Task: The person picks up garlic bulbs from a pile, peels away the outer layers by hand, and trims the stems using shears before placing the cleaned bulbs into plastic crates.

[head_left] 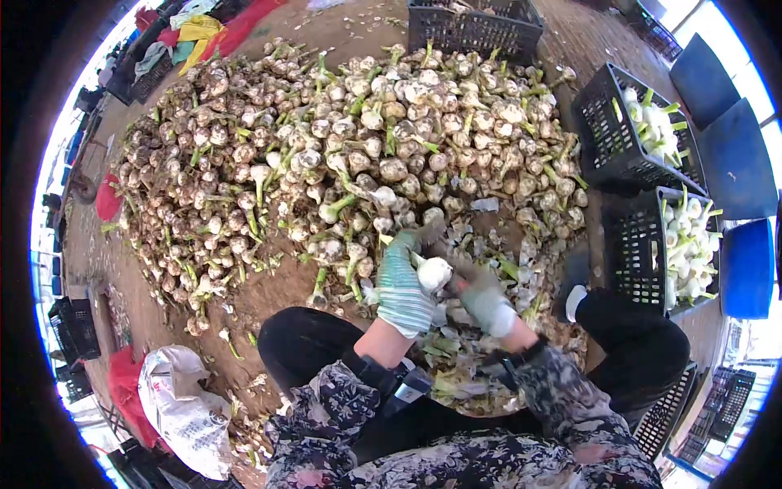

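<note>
My left hand, in a green and white striped glove, holds a white garlic bulb by its stem end. Close to the bulb's right side is my right hand, gloved and blurred by motion, its fingers curled; what they hold, if anything, is too smeared to make out. Beyond both hands spreads a big heap of garlic with dirty skins and short green stems. Loose peeled skins lie beneath and around the hands.
Two black crates at the right hold cleaned garlic: an upper one and a lower one. Another black crate stands behind the heap. A blue barrel is at the far right, a white sack at the lower left.
</note>
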Demonstrator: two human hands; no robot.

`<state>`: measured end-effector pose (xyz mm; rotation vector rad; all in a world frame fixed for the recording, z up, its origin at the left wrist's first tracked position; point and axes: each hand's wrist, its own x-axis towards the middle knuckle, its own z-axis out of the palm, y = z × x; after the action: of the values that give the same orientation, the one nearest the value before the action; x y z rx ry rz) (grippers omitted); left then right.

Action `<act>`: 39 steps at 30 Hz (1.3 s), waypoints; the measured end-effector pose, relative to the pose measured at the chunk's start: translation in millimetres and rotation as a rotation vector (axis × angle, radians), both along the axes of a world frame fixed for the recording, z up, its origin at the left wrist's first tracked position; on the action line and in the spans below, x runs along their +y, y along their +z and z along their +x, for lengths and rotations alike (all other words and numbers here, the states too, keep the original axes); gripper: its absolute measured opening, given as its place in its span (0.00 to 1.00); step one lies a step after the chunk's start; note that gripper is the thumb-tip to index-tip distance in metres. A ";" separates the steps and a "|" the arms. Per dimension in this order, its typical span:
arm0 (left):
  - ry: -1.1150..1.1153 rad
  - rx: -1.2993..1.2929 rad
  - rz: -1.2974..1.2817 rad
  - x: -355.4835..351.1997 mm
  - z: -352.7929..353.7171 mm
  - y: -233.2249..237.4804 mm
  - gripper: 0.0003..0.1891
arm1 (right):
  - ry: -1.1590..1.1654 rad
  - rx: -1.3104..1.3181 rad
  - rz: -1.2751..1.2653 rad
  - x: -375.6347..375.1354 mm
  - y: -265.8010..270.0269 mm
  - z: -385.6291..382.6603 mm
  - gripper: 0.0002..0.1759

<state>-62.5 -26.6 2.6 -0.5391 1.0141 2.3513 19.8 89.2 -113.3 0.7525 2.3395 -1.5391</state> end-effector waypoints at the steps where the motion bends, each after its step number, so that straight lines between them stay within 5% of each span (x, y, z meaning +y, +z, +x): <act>1: -0.080 -0.087 0.019 -6.2 -2.6 -5.6 0.14 | -0.088 0.162 -0.056 5.9 -1.0 11.4 0.20; 5: -0.097 -0.254 0.096 -6.2 -5.1 -26.8 0.11 | -0.308 0.605 -0.034 -3.1 101.4 -5.3 0.20; 8: -0.216 -0.173 0.077 5.4 6.4 -22.9 0.15 | -0.131 0.734 0.252 -22.4 119.4 -17.2 0.15; 10: -0.240 0.444 -0.163 -1.9 19.9 -70.0 0.14 | -0.153 0.749 0.430 -23.2 118.3 -30.7 0.14; 14: -0.311 0.067 -0.081 5.8 27.5 -31.7 0.14 | -0.253 0.162 -0.083 5.6 110.1 -59.2 0.14; 16: -0.387 -0.026 0.217 1.7 13.7 -18.6 0.14 | -0.332 0.397 -0.401 18.3 116.7 -43.2 0.14; 17: -0.298 -0.068 0.272 2.2 13.9 -10.2 0.16 | -0.359 0.444 -0.218 18.6 118.2 -41.3 0.16; 18: -0.314 -0.092 0.331 1.2 8.5 -8.9 0.19 | -0.465 0.487 -0.391 17.7 124.4 -33.0 0.16; 21: -0.249 -0.022 0.336 9.7 5.0 -8.6 0.21 | -0.416 0.834 -0.383 -5.5 137.9 -11.1 0.16; 23: -0.284 -0.153 0.216 13.4 8.7 -10.0 0.20 | 0.064 0.849 0.141 -6.6 146.4 -5.0 0.18; 26: -0.356 0.094 -0.120 10.9 16.7 -3.9 0.21 | 0.158 0.636 0.062 -0.8 143.4 -4.8 0.24; 28: -0.347 -0.010 -0.120 12.3 13.6 -19.7 0.21 | 0.184 0.725 0.112 1.6 145.9 -4.1 0.23; 32: -0.282 -0.186 0.043 12.9 9.5 0.9 0.21 | 0.018 0.639 -0.070 9.3 139.6 4.2 0.25; 34: -0.246 -0.031 0.041 9.8 4.9 -2.8 0.21 | 0.198 0.210 -0.575 17.9 152.5 17.3 0.26; 36: -0.241 0.046 0.039 9.1 2.5 -3.7 0.21 | 0.149 0.293 -0.523 18.6 155.6 22.3 0.24; 38: -0.247 0.218 0.032 11.4 2.0 -2.7 0.21 | -0.318 0.210 -0.715 26.2 141.7 21.6 0.20; 39: -0.234 0.341 -0.146 14.2 2.6 -2.0 0.21 | -0.346 0.347 -0.571 28.5 105.3 21.0 0.29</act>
<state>-59.9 -12.4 0.5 -0.0609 1.3301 2.2121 40.8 117.7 -8.0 0.8133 1.8537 -2.5079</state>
